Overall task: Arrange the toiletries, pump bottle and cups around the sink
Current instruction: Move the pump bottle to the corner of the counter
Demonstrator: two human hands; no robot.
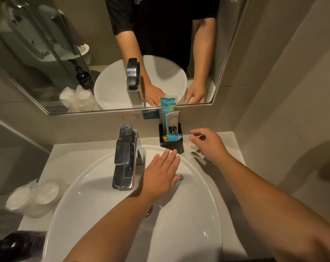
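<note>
wall sticker: "cool", upside down | other labels: unreadable

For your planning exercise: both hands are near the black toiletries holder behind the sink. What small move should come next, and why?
Probably the right hand closes on the black holder to square it up. That hand hovers beside it with fingers loosely curled, empty, while the left hand lies flat over the sink.

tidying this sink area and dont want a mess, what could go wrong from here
The tall sachets stand loosely, well above the rim of the small black holder; the right hand hovering beside it could knock them over. The left hand reaches over the basin, so anything toppled might fall in. The wrapped cups sit near the counter's left edge and may slide off if nudged.
</note>
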